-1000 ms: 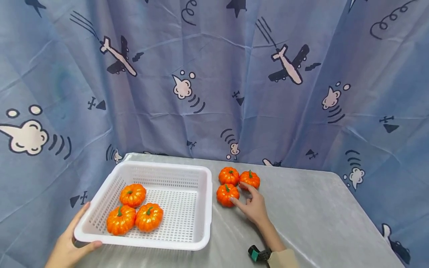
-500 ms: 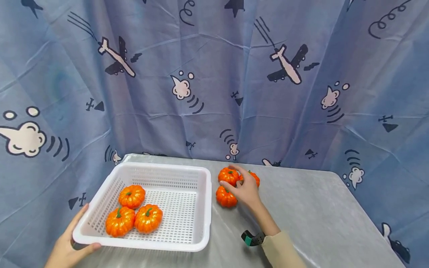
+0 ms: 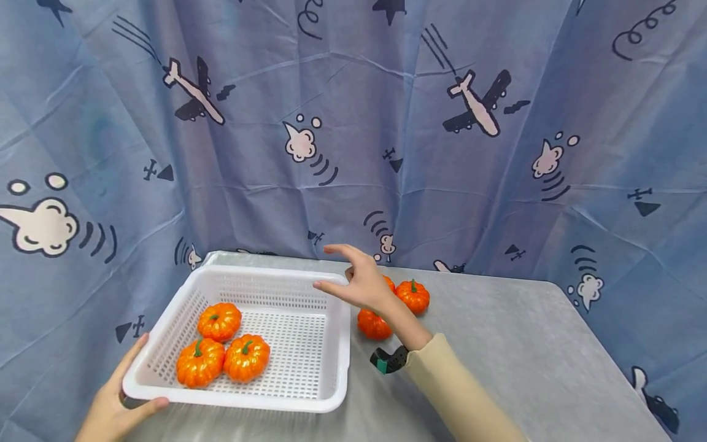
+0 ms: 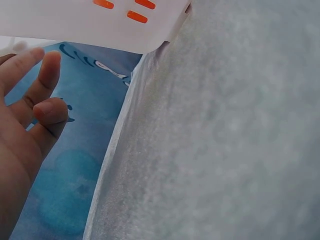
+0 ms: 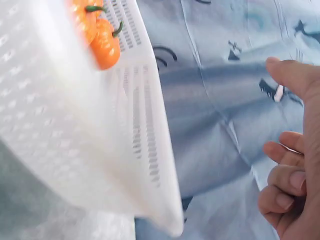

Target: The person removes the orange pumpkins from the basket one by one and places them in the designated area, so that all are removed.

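Observation:
A white perforated plastic basket (image 3: pixel 237 400) holds three small orange toy pumpkins, one at the back (image 3: pixel 219 322) and two in front (image 3: pixel 247 358). My left hand (image 3: pixel 113 396) holds its front left corner, thumb on the front rim and fingers along the left side. Over the back right corner is my right hand (image 3: pixel 359 282), thumb and index finger spread apart with nothing between them. The right wrist view shows its other fingers (image 5: pixel 285 192) curled in. On the table behind it stand more pumpkins: one (image 3: pixel 412 297) in full view, another (image 3: pixel 374 324) partly covered, a third (image 3: pixel 390 283) mostly hidden.
A grey cloth-covered table (image 3: pixel 497 356) extends to the right of the basket. Behind it hangs a blue curtain (image 3: pixel 353 141) printed with airplanes. On the right wrist sits a dark band (image 3: pixel 388 361) with a green part.
My right hand has moved left from the pumpkins on the table to the basket's back right corner, carrying nothing. The left hand and the basket have stayed in place.

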Action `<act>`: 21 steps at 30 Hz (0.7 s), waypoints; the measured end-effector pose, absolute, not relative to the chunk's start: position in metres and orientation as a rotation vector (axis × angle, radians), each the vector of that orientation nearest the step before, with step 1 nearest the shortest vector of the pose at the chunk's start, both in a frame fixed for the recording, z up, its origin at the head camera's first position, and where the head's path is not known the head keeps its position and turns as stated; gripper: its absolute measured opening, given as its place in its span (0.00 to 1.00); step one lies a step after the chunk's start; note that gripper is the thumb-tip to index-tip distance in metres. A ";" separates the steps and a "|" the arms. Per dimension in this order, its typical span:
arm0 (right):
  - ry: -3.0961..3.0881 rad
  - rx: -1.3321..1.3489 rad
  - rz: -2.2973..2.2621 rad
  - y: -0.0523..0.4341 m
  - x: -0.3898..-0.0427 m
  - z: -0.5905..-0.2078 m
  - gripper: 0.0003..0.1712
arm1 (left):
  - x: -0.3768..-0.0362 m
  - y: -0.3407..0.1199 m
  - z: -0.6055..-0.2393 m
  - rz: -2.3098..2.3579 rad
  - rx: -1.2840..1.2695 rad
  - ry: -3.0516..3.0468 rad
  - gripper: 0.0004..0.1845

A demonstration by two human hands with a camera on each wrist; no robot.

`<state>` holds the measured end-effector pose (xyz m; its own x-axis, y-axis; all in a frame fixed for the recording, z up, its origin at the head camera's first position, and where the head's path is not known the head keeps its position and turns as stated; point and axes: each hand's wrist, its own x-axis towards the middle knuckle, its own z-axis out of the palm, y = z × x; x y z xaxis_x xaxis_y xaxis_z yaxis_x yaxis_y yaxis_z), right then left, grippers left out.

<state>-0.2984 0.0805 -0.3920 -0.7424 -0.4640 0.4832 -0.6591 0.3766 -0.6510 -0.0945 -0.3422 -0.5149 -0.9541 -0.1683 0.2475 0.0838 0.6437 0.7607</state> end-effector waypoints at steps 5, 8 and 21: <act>-2.432 1.078 1.285 0.056 -0.303 -0.378 0.36 | -0.095 -0.341 -0.515 -1.213 0.006 -2.519 0.65; -2.444 1.091 1.316 0.043 -0.306 -0.374 0.34 | -0.096 -0.339 -0.516 -1.223 0.027 -2.537 0.64; -2.576 1.059 1.595 -0.013 -0.309 -0.381 0.31 | -0.094 -0.339 -0.515 -1.219 0.037 -2.540 0.65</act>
<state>-0.3091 -0.0126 -0.3811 -0.7801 -0.5628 0.2732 -0.4954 0.2891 -0.8191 -0.0940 -0.3392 -0.5153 -0.9478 -0.1607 0.2755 0.1144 0.6351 0.7639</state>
